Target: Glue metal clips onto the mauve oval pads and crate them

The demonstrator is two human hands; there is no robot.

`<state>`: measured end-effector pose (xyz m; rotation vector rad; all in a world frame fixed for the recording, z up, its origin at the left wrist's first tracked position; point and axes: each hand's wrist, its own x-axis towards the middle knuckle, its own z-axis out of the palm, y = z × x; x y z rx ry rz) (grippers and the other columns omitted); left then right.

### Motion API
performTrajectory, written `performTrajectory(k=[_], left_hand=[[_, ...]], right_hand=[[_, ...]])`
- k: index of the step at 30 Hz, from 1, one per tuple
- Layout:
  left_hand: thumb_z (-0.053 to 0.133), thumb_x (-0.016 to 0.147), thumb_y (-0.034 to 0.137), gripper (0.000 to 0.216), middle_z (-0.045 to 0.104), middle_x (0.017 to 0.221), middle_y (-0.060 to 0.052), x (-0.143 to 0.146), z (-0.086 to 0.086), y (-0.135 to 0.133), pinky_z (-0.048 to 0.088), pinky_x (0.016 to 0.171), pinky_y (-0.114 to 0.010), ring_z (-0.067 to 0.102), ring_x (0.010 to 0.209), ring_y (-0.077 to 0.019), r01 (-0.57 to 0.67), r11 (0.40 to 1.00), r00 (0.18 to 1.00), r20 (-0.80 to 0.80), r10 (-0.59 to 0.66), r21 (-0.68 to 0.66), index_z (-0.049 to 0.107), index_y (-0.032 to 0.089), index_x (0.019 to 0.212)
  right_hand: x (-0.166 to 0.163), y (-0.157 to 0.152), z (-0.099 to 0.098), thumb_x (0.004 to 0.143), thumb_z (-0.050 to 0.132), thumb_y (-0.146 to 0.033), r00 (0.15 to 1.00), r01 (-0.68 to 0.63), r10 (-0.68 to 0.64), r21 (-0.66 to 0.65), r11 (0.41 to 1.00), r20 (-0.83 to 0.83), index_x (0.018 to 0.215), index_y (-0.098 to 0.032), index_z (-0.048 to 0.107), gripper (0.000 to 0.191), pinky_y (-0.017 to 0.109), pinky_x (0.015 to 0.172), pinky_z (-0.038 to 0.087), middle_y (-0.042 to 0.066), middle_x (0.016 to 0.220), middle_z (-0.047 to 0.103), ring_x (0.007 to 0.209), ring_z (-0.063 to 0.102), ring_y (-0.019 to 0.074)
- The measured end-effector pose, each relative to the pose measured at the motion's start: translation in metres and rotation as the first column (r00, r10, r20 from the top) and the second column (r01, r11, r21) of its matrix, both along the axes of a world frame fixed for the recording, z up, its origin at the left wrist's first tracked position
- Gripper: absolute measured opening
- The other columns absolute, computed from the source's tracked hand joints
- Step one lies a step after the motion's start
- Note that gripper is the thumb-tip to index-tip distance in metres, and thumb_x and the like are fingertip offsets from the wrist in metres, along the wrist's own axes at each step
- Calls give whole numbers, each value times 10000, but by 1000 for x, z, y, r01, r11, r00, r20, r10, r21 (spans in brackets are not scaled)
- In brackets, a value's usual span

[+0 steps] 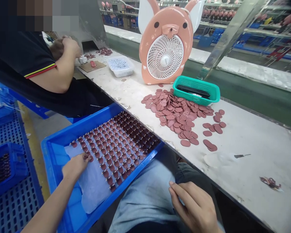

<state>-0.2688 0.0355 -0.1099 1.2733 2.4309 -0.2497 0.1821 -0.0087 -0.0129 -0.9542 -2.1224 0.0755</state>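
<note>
My left hand reaches over the blue tray, its fingers pinching a small dark-red oval piece. Rows of similar pieces, each with a small light-coloured part at its top, lie on a pale sheet inside the tray. Above my lap is my right hand, fingers loosely bent and nothing visible in it. A loose heap of flat reddish-brown ovals covers part of the white worktable. Nearer the right side lie a dispensing needle on a whitish patch and a small brown clump.
A pink animal-shaped fan stands behind the heap, beside a green basket holding dark items. Farther left are a tub of small pale pieces and a co-worker's hands. Blue crates sit at the far left.
</note>
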Motion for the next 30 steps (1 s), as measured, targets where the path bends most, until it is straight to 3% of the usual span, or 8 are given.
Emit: performTrajectory(k=[4,7,9,11,15,21,26,30], left_hand=[[513,957,453,411,758,1024,-189,27,26,5,562,772,-553,711,921,-405,34,984,998,-57,-25,177,719,141,1126],[427,978,506,478,731,1238,-120,86,49,21,550,880,-520,697,1034,-378,161,886,987,-61,-149,435,648,225,1296],[499,963,507,438,672,1376,-45,145,65,36,424,1102,-411,594,1261,-291,299,723,938,-52,-343,623,652,276,1302],[600,941,403,385,697,1323,-151,207,81,52,330,1155,-496,569,1282,-345,409,316,653,-33,-757,856,712,190,1243],[770,805,484,572,679,1379,-50,291,94,77,340,1151,-415,586,1281,-296,474,143,281,5,-960,869,654,323,1342],[653,912,264,214,827,1013,-7,300,80,70,440,1017,-419,728,996,-241,283,306,237,242,-941,909,807,363,1022],[643,930,330,187,830,937,-91,306,94,30,606,780,-372,781,848,-250,-44,602,282,588,-758,797,783,226,996],[851,732,355,185,824,789,-80,310,112,7,611,652,-271,776,718,-221,-215,918,7,941,-339,333,788,204,817]], right_hand=[[22,-5,2,833,683,-8,992,119,-115,74,990,-58,1078,-123,687,271,271,523,502,42,735,675,591,604,145],[49,-6,-3,811,711,-19,883,431,-396,101,897,-253,1112,-176,696,340,318,665,522,59,868,680,722,627,179],[66,-2,-9,834,745,-159,713,636,-591,-8,772,-379,1206,-201,658,384,391,769,516,93,1023,661,812,615,215],[77,6,-12,842,753,-385,592,709,-723,-196,677,-355,1347,-186,566,574,491,864,494,150,1183,618,949,599,282],[80,29,-9,772,728,-633,630,641,-759,-440,629,-167,1395,-113,513,840,626,977,404,222,1258,601,1178,504,405],[69,45,4,867,678,-490,706,479,-663,-522,706,-249,1125,-190,633,398,493,910,481,119,1064,681,1011,598,297],[50,33,15,965,514,-501,689,234,-561,-592,771,-458,1022,-211,508,296,279,559,521,10,802,602,639,596,156],[33,26,29,852,716,-422,701,-91,-441,-684,724,-560,955,-202,532,305,231,522,483,-17,739,590,582,561,118]])
